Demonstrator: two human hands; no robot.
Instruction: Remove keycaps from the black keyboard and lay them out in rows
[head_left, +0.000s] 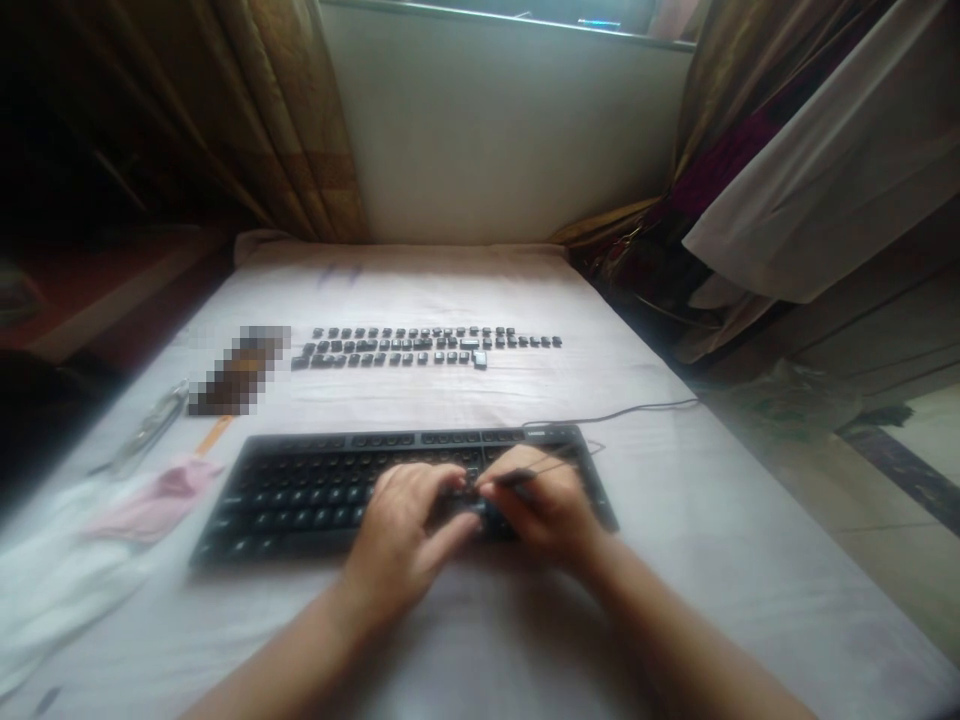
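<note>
A black keyboard lies on a pale cloth-covered table. Both my hands rest over its right half. My left hand has its fingers curled down onto the keys. My right hand is pinched around a thin dark tool whose tip points left toward the keys between my hands. Beyond the keyboard, several loose black keycaps lie in three neat rows.
The keyboard's cable runs off to the right. A pink cloth, white cloth and a metal tool lie at the left. A blurred-out object sits behind them. Curtains hang at the back.
</note>
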